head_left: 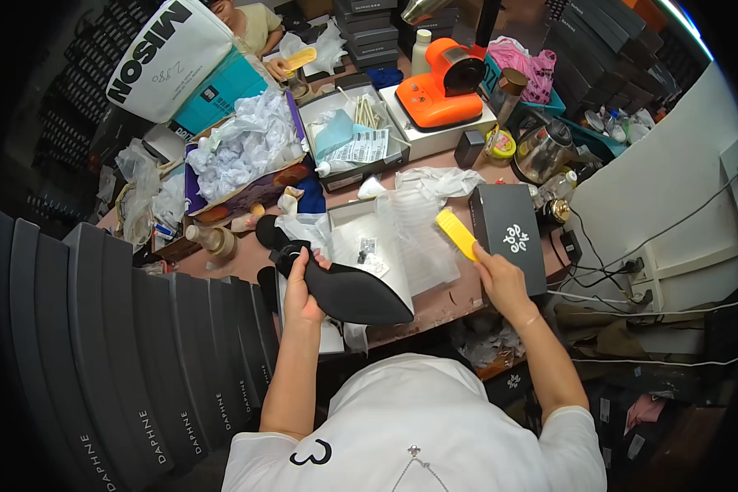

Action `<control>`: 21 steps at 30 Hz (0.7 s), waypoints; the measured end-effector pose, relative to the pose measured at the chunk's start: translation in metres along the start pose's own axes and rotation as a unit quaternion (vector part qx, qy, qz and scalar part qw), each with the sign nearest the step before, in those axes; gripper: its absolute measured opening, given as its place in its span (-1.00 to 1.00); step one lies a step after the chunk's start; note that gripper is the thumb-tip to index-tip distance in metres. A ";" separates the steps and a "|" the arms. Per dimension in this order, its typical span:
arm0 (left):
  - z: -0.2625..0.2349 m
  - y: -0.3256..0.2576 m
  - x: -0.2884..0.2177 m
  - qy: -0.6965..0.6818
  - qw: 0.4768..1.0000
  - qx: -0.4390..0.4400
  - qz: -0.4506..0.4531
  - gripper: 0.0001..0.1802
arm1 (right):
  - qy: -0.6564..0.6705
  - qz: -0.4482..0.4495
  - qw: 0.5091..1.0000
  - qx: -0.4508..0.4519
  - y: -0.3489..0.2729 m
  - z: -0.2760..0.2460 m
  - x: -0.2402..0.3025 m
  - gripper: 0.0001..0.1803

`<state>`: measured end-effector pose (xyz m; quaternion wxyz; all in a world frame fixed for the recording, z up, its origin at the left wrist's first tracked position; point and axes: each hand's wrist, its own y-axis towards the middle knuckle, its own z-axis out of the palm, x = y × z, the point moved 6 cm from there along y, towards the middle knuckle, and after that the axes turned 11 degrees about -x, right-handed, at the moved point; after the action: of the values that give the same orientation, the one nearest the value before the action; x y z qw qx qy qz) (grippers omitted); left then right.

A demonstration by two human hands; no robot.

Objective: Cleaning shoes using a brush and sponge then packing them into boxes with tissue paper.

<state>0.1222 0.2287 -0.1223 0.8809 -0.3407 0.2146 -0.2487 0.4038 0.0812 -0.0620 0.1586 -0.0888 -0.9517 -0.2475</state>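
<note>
My left hand [304,289] is wrapped round the middle of a black shoe [359,293], its pointed end toward the right and the other end up to the left. Below the shoe lies an open white box [354,215] with small packets in it. My right hand [504,285] grips one end of a yellow brush [456,234], held apart from the shoe. Beneath the brush is a sheet of translucent wrapping [425,246]. A dark grey box [500,209] with a white mark sits just right of the brush.
Tall stacks of dark shoe boxes [107,328] rise at my left. A box of crumpled tissue paper [242,148], a tray of sticks and labels [361,135], an orange machine [444,86] and a glass pot [543,150] crowd the far side. Cables [623,266] hang at right. Another person [258,33] works beyond.
</note>
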 end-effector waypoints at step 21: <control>-0.057 -0.052 -0.026 0.474 0.864 0.159 0.054 -0.20 | 0.748 0.510 0.376 0.195 -0.034 0.071 0.069 -0.64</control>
<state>0.0557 0.1828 -0.1185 0.7274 -0.0250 0.5821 -0.3627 0.3127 0.0939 -0.1113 0.9154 -0.3031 -0.2424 0.1067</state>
